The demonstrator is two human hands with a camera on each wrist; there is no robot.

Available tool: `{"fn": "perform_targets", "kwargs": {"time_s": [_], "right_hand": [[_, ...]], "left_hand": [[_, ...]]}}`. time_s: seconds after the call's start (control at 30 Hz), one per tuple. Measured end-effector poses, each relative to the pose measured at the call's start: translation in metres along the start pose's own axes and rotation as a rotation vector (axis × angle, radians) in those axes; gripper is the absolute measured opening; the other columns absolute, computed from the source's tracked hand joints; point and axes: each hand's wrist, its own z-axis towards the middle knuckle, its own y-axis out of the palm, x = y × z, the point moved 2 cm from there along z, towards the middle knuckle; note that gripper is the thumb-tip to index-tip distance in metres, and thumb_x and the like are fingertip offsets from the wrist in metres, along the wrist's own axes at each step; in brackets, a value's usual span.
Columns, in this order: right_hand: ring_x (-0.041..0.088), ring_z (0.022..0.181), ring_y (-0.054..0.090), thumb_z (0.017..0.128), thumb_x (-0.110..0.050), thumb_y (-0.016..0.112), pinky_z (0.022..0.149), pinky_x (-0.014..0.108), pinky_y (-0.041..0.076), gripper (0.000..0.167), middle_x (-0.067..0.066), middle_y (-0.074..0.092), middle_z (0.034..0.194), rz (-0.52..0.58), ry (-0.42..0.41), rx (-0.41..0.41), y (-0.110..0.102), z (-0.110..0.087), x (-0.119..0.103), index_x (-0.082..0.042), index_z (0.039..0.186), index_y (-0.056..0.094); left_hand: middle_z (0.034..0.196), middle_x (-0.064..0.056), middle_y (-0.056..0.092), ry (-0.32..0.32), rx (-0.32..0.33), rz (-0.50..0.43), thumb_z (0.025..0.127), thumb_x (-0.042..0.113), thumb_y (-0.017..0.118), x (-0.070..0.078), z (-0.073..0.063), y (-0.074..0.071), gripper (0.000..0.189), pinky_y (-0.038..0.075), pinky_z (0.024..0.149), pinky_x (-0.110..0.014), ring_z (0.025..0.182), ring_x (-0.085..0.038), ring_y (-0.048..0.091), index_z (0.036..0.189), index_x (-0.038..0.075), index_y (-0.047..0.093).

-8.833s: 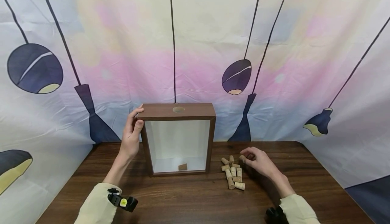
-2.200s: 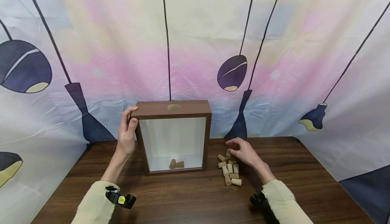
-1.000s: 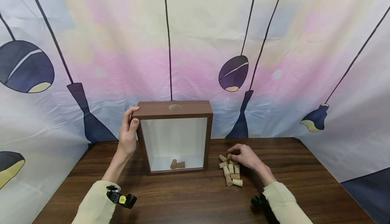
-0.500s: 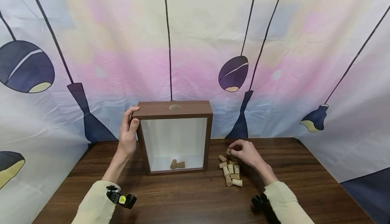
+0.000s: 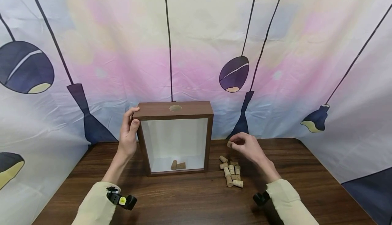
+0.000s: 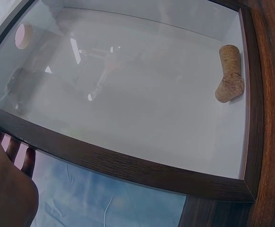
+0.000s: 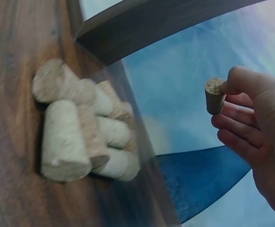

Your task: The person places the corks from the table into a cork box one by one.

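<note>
A brown wooden shadow box (image 5: 176, 110) with a clear front stands upright on the table, a round hole (image 5: 175, 108) in its top. My left hand (image 5: 128, 136) grips its upper left corner, thumb on the front and fingers at the side. Inside, two corks (image 6: 230, 73) lie at the bottom, touching each other. My right hand (image 5: 248, 147) pinches one cork (image 7: 215, 96) between thumb and fingers, raised above the table and to the right of the box. Just below that hand, several loose corks (image 5: 231, 170) lie in a cluster.
The dark wooden table (image 5: 183, 201) reaches back to a patterned fabric backdrop (image 5: 196, 48) close behind the box. A black wrist camera (image 5: 122, 199) is strapped over each sleeve.
My right hand has taken a cork from the back of the cluster and lifted it upward. A second cork has appeared inside the box since the oldest frame. My left hand keeps its grip.
</note>
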Motion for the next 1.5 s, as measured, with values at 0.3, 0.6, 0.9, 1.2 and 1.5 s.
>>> {"fn": "perform_targets", "kwargs": {"time_s": [0.3, 0.6, 0.9, 1.2, 1.5], "right_hand": [[0.015, 0.089, 0.068, 0.09, -0.015, 0.073, 0.079, 0.038, 0.057, 0.014, 0.002, 0.071, 0.103, 0.019, -0.134, 0.105, -0.019, 0.01, -0.028, -0.013, 0.103, 0.075], [0.016, 0.088, 0.067, 0.089, -0.014, 0.073, 0.077, 0.035, 0.056, 0.013, 0.001, 0.071, 0.103, 0.013, -0.227, 0.182, -0.037, 0.023, -0.056, -0.013, 0.102, 0.076], [0.018, 0.095, 0.067, 0.09, -0.015, 0.073, 0.082, 0.027, 0.052, 0.014, -0.001, 0.071, 0.107, 0.017, -0.274, 0.233, -0.051, 0.033, -0.086, -0.016, 0.104, 0.076], [0.014, 0.093, 0.067, 0.087, -0.011, 0.074, 0.083, 0.023, 0.052, 0.014, 0.0, 0.072, 0.103, 0.058, -0.371, 0.295, -0.06, 0.044, -0.117, -0.014, 0.1, 0.077], [0.011, 0.097, 0.065, 0.087, -0.012, 0.074, 0.087, 0.029, 0.052, 0.014, -0.002, 0.072, 0.106, 0.089, -0.442, 0.269, -0.063, 0.057, -0.15, -0.014, 0.101, 0.077]], "left_hand": [[0.105, 0.011, 0.041, -0.006, 0.005, 0.002, 0.108, 0.015, 0.039, 0.0, 0.0, -0.001, 0.04, 0.023, 0.086, -0.025, 0.097, -0.009, 0.036, 0.141, -0.008, 0.038], [0.116, 0.009, 0.043, -0.034, 0.009, 0.018, 0.107, 0.012, 0.038, 0.002, -0.001, 0.0, 0.039, 0.025, 0.082, -0.026, 0.093, -0.01, 0.036, 0.14, -0.008, 0.038], [0.122, 0.008, 0.043, -0.041, 0.005, 0.033, 0.108, 0.015, 0.037, 0.0, -0.001, -0.001, 0.04, 0.025, 0.081, -0.025, 0.094, -0.01, 0.036, 0.142, -0.005, 0.039], [0.115, 0.009, 0.042, -0.033, 0.013, 0.022, 0.108, 0.018, 0.04, -0.004, -0.002, -0.003, 0.042, 0.023, 0.086, -0.025, 0.104, -0.011, 0.037, 0.141, -0.008, 0.039], [0.099, 0.01, 0.038, -0.03, 0.01, 0.017, 0.108, 0.019, 0.039, -0.004, -0.001, -0.002, 0.043, 0.022, 0.086, -0.026, 0.096, -0.01, 0.035, 0.141, -0.007, 0.038]]}}
